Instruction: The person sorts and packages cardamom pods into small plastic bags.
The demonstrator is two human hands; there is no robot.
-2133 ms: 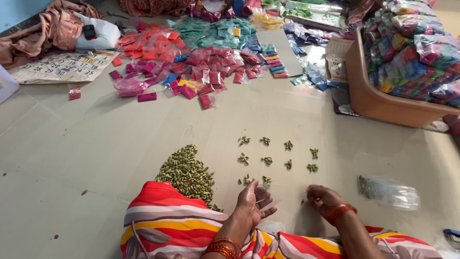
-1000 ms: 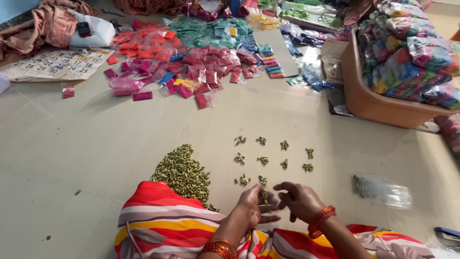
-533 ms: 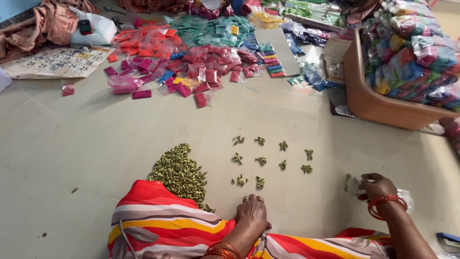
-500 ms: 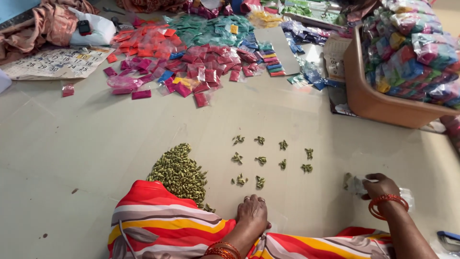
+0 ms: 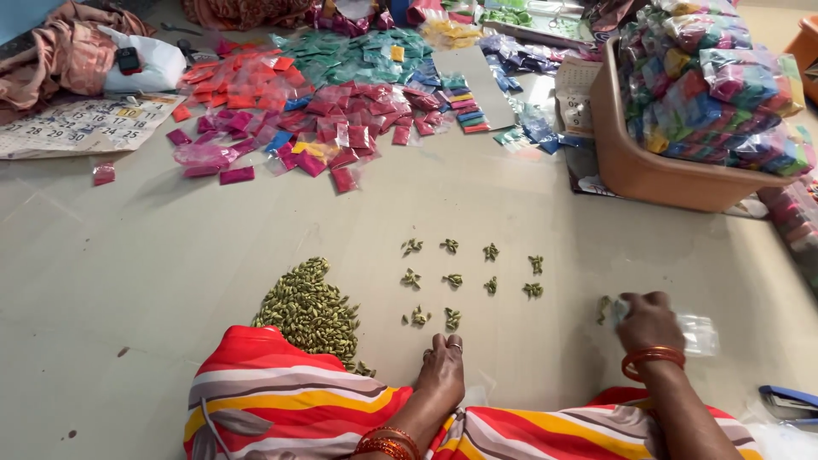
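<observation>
A heap of green cardamom pods (image 5: 308, 308) lies on the floor by my striped-cloth knee. To its right, several small clusters of pods (image 5: 470, 277) sit in rows. My left hand (image 5: 441, 372) rests palm down on the floor just below the nearest clusters, holding nothing. My right hand (image 5: 649, 320) reaches out to the right and pinches a clear plastic pouch (image 5: 697, 333) on the floor, with a few pods (image 5: 602, 308) lying at its left edge.
Piles of small coloured packets (image 5: 332, 111) spread across the far floor. An orange tub (image 5: 648, 166) filled with bagged packets stands at the right. A calendar sheet (image 5: 81, 126) and bundled cloth lie far left. A blue stapler (image 5: 788, 402) sits at the lower right.
My hands, together over the lowest clusters a second ago, have parted. My right hand has moved right to the clear pouch, and my left hand has dropped flat onto the floor.
</observation>
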